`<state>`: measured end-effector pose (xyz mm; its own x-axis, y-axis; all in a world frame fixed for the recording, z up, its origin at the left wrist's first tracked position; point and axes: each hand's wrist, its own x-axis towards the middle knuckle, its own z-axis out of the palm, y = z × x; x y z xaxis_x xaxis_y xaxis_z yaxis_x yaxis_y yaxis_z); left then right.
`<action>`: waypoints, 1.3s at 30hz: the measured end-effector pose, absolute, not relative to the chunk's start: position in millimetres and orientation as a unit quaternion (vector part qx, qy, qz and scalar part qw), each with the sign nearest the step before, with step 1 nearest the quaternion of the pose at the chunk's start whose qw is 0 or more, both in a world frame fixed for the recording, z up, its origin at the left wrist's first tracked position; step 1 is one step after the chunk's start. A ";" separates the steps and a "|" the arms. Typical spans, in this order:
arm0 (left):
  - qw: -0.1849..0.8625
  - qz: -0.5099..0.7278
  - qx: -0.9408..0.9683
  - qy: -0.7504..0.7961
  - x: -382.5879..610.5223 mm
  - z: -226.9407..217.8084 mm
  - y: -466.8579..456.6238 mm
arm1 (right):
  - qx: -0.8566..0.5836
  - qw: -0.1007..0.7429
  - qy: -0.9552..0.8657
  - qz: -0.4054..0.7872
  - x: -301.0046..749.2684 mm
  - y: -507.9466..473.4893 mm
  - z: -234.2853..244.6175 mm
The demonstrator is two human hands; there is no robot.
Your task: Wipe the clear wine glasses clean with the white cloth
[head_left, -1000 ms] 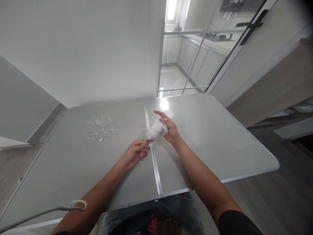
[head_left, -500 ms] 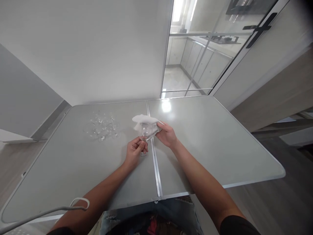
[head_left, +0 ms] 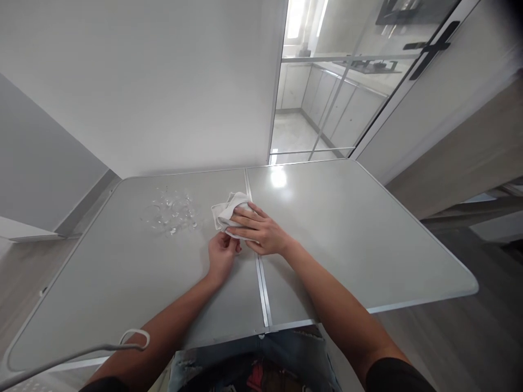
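Note:
A white cloth (head_left: 227, 211) is wrapped around the bowl of a small stemmed glass, over the middle of the table. My right hand (head_left: 263, 231) presses the cloth against the glass from the right, its fingers laid across the fabric. Just below, my left hand (head_left: 222, 253) is closed at the glass's stem, fingertips pinched together. Cloth and fingers hide nearly all of the glass now. To the left, several clear glasses (head_left: 174, 212) lie clustered on the tabletop; their outlines are faint.
The grey folding table (head_left: 347, 234) has a metal seam (head_left: 262, 291) down its middle and a light rim. Behind it rises a white wall (head_left: 163, 87). A glazed door (head_left: 318, 103) shows a kitchen. A white cable loop (head_left: 137, 335) hangs near my left forearm.
My right hand has moved left and turned over the glass, bringing the cloth around its bowl. The glass, visible before, is now covered. My left hand has stayed at the stem.

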<state>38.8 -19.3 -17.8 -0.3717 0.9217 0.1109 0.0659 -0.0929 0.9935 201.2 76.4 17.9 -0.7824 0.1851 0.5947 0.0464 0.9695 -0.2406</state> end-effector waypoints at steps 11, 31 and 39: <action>0.136 0.474 0.638 0.591 34.6 -16.1 -26.9 | -0.195 0.373 -0.700 0.577 212.1 83.0 33.0; 0.327 0.573 0.467 0.589 37.3 -14.0 -18.2 | -0.200 0.367 -0.675 0.608 181.3 57.5 6.0; 0.298 0.569 0.466 0.609 34.3 -6.8 -19.2 | -0.214 0.349 -0.658 0.632 183.4 69.8 1.2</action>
